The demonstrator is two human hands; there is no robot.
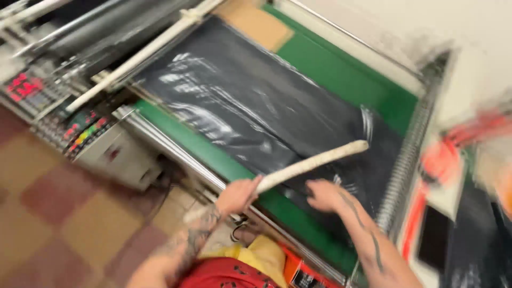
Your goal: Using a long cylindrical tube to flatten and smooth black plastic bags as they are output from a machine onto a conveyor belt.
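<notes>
A sheet of shiny black plastic film (250,101) lies spread over a green machine bed (341,74). My left hand (237,194) is closed around one end of a long pale wrapped stick (314,162), which reaches right across the film. Flat on the film's near part rests my right hand (324,194), fingers together, just below the stick. Both forearms are tattooed. The picture is blurred by motion.
A control panel (80,133) with coloured buttons and a red display (21,85) stands at the left. A pale roller bar (144,53) crosses the film's far end. A metal rail (405,160) edges the bed on the right, with orange-and-white blurred things (453,154) beyond it. Tiled floor (69,213) lies lower left.
</notes>
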